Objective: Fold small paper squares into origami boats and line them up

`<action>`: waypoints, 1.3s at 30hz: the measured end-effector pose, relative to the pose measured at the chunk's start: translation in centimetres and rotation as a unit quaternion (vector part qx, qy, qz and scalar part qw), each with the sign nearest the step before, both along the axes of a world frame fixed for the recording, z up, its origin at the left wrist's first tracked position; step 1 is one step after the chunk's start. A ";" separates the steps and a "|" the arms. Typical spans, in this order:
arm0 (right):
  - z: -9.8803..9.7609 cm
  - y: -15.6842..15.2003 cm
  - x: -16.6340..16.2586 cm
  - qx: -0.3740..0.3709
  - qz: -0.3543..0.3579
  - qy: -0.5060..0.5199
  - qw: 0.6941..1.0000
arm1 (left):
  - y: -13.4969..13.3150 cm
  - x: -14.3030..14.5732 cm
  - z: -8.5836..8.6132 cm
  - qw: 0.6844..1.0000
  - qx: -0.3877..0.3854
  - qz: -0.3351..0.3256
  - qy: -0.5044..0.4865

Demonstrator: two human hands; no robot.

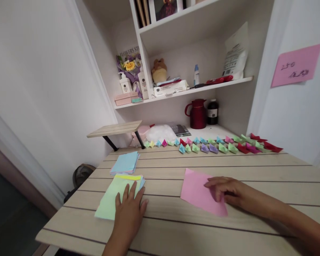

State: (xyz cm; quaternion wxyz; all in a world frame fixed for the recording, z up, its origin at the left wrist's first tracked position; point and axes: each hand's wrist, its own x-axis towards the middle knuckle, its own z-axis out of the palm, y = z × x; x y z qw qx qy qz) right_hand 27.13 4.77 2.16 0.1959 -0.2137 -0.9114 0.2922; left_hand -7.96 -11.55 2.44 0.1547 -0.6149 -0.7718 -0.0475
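My left hand [130, 209] lies flat with its fingers spread on a stack of light green paper [110, 199], which has a yellow strip [128, 177] at its far edge. Blue sheet edges peek out beneath. On the right, a square pink sheet of paper [196, 188] is under the curled fingers of my right hand [224, 190]. The fingers close on its right side, and that edge looks slightly blurred. Behind the green stack sits a smaller pile of blue paper [124, 162].
Rows of small folded paper boats [213, 148] line the table's back. A small raised wooden stand [117, 128] is at the back left. Beyond are a red jug [198, 115], a dark bottle [212, 113] and shelves [202, 88]. A pink note [296, 65] hangs on the right wall.
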 end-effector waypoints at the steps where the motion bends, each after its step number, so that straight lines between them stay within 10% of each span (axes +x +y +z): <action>1: 0.1 -0.1 0.3 -0.008 -0.003 -0.004 1.000 | 0.0 0.2 0.0 1.000 0.000 0.004 -0.002; 9: -1.4 2.5 1.5 -0.049 -0.227 0.187 0.955 | -2.7 -5.3 2.3 0.970 0.234 0.045 0.056; 15: 1.9 1.4 -3.4 -0.089 -0.222 0.116 0.964 | -5.0 -9.4 2.7 0.978 0.173 0.086 0.076; 24: 4.3 -2.5 -11.0 0.072 -0.069 0.031 0.995 | -1.8 -1.7 1.6 0.971 0.202 -0.114 0.053; 32: 3.4 0.1 -2.8 0.058 -0.266 0.044 0.961 | 3.8 4.7 2.2 0.916 0.226 -0.331 0.018; 39: 1.0 -3.5 2.0 0.067 -0.131 -0.099 0.984 | 10.2 7.9 -0.1 0.920 -0.004 -0.388 -0.046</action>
